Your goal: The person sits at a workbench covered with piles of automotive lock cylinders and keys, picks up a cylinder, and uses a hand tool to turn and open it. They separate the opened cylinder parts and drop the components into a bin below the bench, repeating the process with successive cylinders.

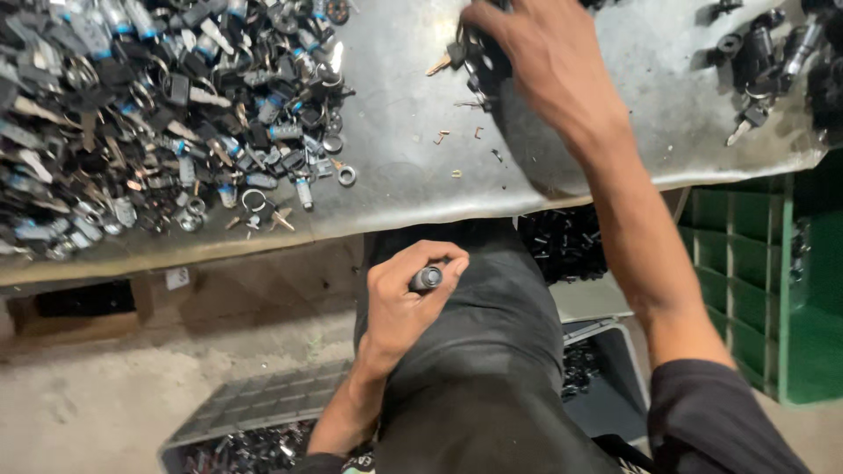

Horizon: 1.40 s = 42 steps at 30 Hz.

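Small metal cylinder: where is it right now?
Head view, lower centre: the small metal cylinder is pinched in the left hand over the person's lap, below the edge of the metal table.

My one view sits on my head and looks almost straight down past my chest, close enough that my own lap fills the six o'clock stretch. It tips a little forward, so the metal table (404, 189) runs across the top, its near edge sagging from nine o'clock to three o'clock. My right hand (536, 61) enters from five o'clock and stretches to twelve o'clock; my left hand (406, 294) sits dead centre, very near the lens. The heap of keys (149, 114) crowds ten o'clock, cut by the frame. The green crate (764, 290) stands at four o'clock and the grey bin (263, 412) at seven o'clock.
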Each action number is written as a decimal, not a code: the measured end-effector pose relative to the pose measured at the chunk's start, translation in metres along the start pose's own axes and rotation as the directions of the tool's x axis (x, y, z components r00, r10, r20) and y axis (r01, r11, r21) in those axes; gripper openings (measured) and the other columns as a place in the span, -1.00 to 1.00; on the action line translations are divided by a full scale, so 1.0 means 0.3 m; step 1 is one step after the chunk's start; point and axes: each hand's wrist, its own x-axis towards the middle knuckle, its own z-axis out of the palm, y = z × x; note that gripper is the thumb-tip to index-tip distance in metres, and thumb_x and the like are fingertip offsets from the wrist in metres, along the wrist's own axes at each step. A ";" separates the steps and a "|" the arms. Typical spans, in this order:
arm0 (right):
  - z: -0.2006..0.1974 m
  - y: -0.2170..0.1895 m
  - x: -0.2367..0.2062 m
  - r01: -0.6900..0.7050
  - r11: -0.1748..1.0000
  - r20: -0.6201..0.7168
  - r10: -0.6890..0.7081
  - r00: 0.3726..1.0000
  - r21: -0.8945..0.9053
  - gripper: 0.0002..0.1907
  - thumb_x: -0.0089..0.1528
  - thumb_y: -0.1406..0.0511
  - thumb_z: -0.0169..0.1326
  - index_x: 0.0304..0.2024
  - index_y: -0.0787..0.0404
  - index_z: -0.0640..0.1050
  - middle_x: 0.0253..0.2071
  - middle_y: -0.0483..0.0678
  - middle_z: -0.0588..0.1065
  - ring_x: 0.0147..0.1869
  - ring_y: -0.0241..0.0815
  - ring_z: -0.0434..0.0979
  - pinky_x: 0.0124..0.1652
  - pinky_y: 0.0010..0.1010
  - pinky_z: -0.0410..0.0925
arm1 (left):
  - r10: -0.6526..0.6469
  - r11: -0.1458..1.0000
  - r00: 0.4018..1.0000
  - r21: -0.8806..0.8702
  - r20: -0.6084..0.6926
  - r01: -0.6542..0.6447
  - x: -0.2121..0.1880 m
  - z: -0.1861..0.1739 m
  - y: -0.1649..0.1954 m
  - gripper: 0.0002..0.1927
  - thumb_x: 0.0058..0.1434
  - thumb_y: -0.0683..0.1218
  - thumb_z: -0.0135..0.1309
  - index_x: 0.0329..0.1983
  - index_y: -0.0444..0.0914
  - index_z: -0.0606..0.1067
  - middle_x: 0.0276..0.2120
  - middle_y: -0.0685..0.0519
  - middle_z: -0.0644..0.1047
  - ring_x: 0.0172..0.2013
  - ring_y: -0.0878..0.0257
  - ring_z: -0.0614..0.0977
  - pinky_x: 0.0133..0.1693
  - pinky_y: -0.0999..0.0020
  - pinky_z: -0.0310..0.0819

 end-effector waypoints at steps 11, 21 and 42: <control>-0.086 -0.070 -0.225 -0.121 0.988 0.055 0.116 0.992 0.099 -0.41 0.20 0.44 0.33 0.26 0.11 0.47 0.35 -0.11 0.36 0.28 0.01 0.41 0.20 -0.18 0.37 | -0.044 0.999 0.999 0.004 0.010 0.044 0.004 0.002 -0.056 -0.92 0.27 -0.19 0.25 -0.22 -0.29 0.58 -0.43 0.11 0.58 -0.46 0.43 0.54 -0.38 0.53 0.41; 0.001 -0.073 -0.248 -0.052 0.997 -0.058 0.048 0.997 -0.065 -0.53 0.19 0.37 0.38 0.15 0.04 0.62 0.16 -0.17 0.52 0.23 -0.07 0.41 0.11 -0.17 0.25 | -0.012 0.999 1.000 -0.039 0.028 0.013 0.025 0.014 -0.023 -0.92 0.27 -0.21 0.25 -0.20 -0.28 0.59 -0.43 0.13 0.58 -0.46 0.44 0.52 -0.38 0.54 0.40; 0.103 -0.490 -0.635 -0.207 0.183 0.167 0.214 0.962 0.961 -0.74 0.40 0.47 -0.01 0.15 0.30 0.39 -0.20 0.02 0.45 -0.17 -0.18 0.51 -0.17 -0.39 0.40 | -0.114 0.367 0.989 -0.921 0.098 0.133 -0.050 -0.053 0.031 -0.24 0.24 0.53 -0.01 -0.38 -0.28 0.34 -0.57 0.09 0.26 -0.58 0.30 0.20 -0.43 0.27 0.12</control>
